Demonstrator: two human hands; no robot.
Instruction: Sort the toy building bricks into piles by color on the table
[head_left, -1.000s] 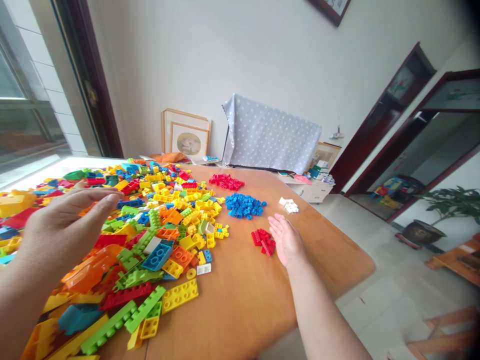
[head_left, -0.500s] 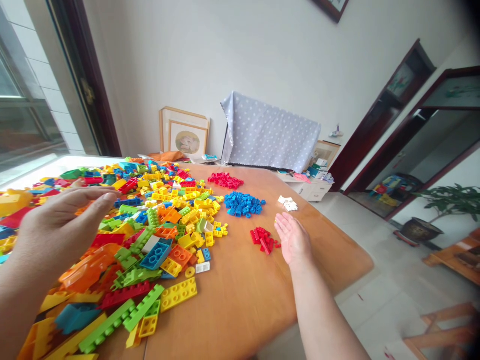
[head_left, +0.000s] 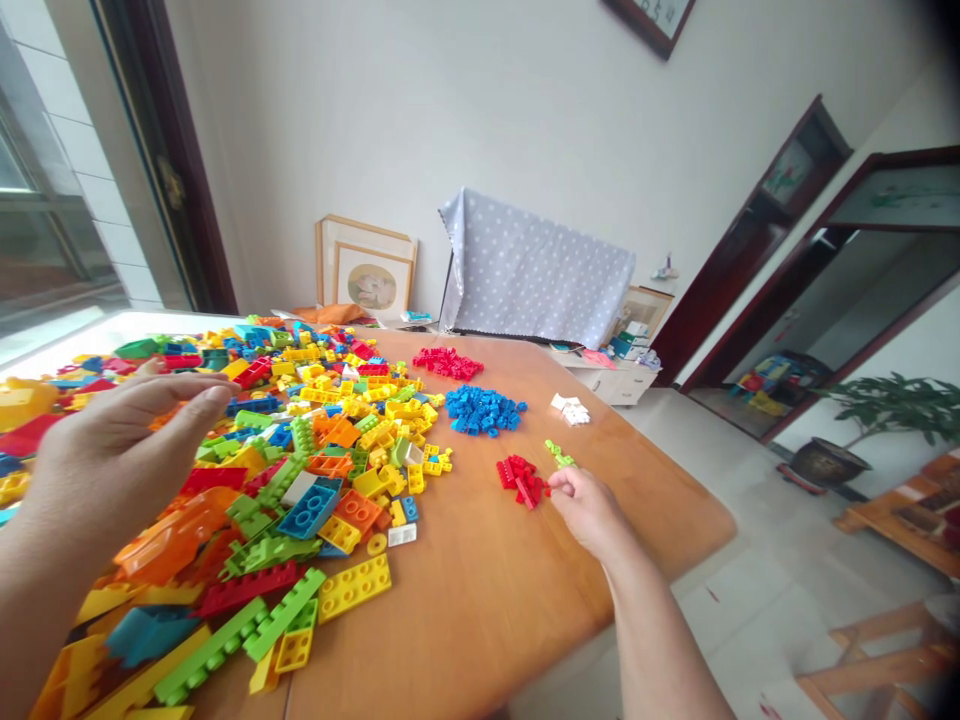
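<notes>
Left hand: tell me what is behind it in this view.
Behind the left hand, a heap of mixed-colour bricks shows past its edges; whatever it covers directly cannot be seen.

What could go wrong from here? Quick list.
1. The right hand sits right beside the small red pile and the green bricks; a careless sweep might push the two colours together.
2. The mixed heap spreads close to the blue pile, so a loose yellow brick could slide into it if the heap is disturbed.
</notes>
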